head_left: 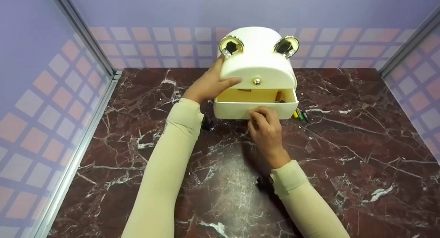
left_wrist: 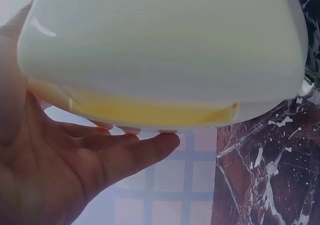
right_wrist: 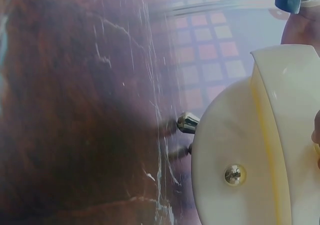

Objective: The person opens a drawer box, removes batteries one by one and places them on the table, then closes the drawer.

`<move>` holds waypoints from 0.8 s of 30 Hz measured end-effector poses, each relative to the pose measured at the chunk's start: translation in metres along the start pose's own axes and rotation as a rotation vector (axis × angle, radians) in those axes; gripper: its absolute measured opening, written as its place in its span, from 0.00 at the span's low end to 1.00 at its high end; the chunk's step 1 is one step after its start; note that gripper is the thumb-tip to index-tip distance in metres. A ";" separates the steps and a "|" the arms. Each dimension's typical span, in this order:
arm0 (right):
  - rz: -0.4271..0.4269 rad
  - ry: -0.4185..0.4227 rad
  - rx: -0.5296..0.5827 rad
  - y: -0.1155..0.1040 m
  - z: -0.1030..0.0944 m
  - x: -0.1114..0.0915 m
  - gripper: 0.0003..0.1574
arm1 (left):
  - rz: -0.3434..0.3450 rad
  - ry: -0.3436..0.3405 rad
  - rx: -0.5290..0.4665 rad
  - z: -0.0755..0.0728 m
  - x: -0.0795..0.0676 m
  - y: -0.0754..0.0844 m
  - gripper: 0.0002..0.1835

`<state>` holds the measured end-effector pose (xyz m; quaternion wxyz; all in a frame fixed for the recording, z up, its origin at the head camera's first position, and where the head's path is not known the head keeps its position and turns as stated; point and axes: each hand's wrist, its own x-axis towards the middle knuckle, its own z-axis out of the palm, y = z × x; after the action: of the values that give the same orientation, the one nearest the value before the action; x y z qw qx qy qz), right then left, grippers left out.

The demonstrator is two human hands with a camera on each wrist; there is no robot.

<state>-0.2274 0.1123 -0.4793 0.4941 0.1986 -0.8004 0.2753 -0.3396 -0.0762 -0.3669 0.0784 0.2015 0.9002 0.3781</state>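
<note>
1. Partway out, the drawer (head_left: pixel 232 111) juts from the white box (head_left: pixel 258 47) at the table's (head_left: pixel 350 155) far side.
2. The right hand (head_left: pixel 268 126), forearm slanting in, curls its fingers and pinches at the drawer's front; the exact hold is hidden.
3. The left hand (head_left: pixel 211 81) spreads wide, thumb across the box's front, straight fingers along its left side.
4. Coloured sticks (head_left: pixel 301 115) lie just beside the drawer's right end.

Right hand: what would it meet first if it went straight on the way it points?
The right hand would likely meet the drawer first, at its front; they seem to touch, though depth is unclear.
</note>
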 end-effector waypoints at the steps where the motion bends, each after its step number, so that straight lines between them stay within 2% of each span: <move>1: 0.000 0.001 0.004 -0.001 0.000 0.000 0.08 | 0.004 0.002 -0.003 0.000 0.000 0.000 0.60; 13: 0.027 0.002 0.019 -0.007 -0.003 -0.004 0.09 | 0.013 -0.003 -0.023 0.000 0.001 -0.003 0.61; 24: 0.022 0.009 0.025 -0.011 -0.007 -0.005 0.10 | -0.014 -0.002 -0.013 0.001 0.001 -0.002 0.62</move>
<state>-0.2139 0.1086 -0.4788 0.4920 0.1946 -0.7968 0.2917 -0.3408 -0.0770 -0.3691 0.0832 0.1951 0.8991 0.3830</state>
